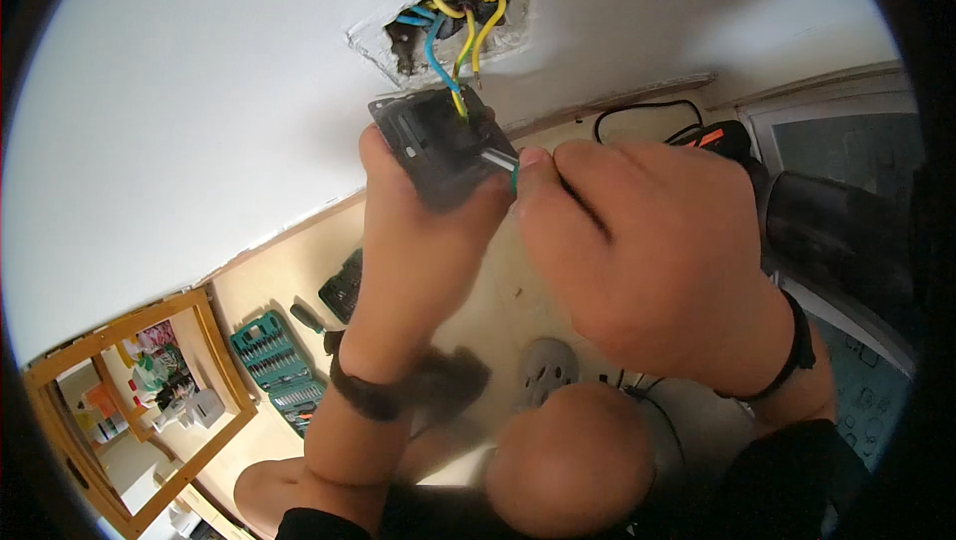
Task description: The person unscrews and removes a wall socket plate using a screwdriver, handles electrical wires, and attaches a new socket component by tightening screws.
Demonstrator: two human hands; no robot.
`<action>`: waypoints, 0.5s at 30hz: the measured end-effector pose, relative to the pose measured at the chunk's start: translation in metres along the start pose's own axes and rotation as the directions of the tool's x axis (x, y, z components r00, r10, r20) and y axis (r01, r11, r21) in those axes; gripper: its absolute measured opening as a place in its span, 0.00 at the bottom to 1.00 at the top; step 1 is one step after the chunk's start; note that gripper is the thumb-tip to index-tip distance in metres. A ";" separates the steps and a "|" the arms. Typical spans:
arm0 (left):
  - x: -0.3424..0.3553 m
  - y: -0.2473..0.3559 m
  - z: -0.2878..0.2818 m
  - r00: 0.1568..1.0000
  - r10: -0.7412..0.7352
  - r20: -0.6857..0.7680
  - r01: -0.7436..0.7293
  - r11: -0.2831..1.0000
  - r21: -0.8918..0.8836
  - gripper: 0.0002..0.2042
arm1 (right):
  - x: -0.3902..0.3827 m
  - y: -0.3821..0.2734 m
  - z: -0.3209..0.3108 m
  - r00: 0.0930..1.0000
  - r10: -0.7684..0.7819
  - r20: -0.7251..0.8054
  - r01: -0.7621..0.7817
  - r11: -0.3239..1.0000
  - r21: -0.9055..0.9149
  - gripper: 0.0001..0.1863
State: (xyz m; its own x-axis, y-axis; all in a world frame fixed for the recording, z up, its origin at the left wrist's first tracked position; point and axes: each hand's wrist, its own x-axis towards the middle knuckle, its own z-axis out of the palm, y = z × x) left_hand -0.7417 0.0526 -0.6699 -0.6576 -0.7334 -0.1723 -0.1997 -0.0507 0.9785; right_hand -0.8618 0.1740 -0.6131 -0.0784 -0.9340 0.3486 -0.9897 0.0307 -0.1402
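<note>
Now, left hand (413, 231) clamped round dark socket module (438, 142), right hand (637, 251) pinching screwdriver (498, 160) at its terminal. Light, rigid, tethered by stiff wires (463, 37) from wall hole (448, 27); best gripped by frame edges.

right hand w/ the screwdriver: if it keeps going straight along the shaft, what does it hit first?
Most likely the dark socket module held by the left hand: the right hand points the screwdriver at it, tip already about touching. Depth unclear.
</note>
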 end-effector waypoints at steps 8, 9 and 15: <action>0.001 0.000 -0.006 0.991 -0.075 0.113 0.100 0.966 -0.239 0.23 | 0.007 -0.019 -0.006 0.931 0.343 0.126 -0.364 0.836 0.412 0.10; -0.002 -0.006 -0.020 0.992 -0.098 0.076 0.115 0.954 -0.276 0.24 | 0.002 -0.034 0.009 0.910 0.382 0.160 -0.412 0.800 0.436 0.10; -0.007 0.004 0.016 0.997 -0.067 0.032 0.074 0.933 -0.352 0.25 | -0.002 -0.020 -0.005 0.872 0.487 0.040 -0.443 0.753 0.487 0.09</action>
State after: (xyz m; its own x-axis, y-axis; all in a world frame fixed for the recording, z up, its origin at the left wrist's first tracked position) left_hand -0.7498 0.0685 -0.6664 -0.6659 -0.7062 -0.2406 0.0205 -0.3397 0.9403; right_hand -0.8422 0.1771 -0.6060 -0.5458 -0.8140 0.1988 -0.6519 0.2635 -0.7111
